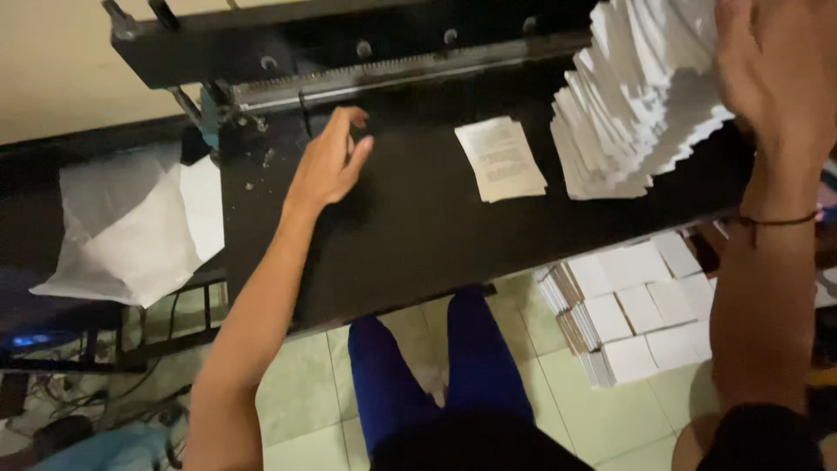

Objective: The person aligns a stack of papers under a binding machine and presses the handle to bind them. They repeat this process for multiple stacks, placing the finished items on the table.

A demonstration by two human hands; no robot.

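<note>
While a tall fanned stack of white paper slips (641, 96) leans at the right end of a black work table (410, 235), the person's right hand (772, 65) presses flat against its upper right side, fingers spread, apparently steadying the staggered sheets so they do not slide; how far the hand wraps around the stack cannot be told, as the frame cuts it off. A thin dark cord circles that wrist. Just left of the stack lies a small printed pile of slips (501, 159), set apart on the bare tabletop. Farther left, the left hand (331, 161) rests on the table with loosely curled fingers, empty, close to the toothed metal bar of a black paper-cutting machine (349, 52) that runs along the table's far edge. Crumpled white wrapping paper (131, 227) hangs off the table's left end. Below, on the pale tiled floor (610, 419), bundled white stacks (636, 310) sit beside the person's blue-trousered legs (436, 366), within reach of the right arm.
</note>
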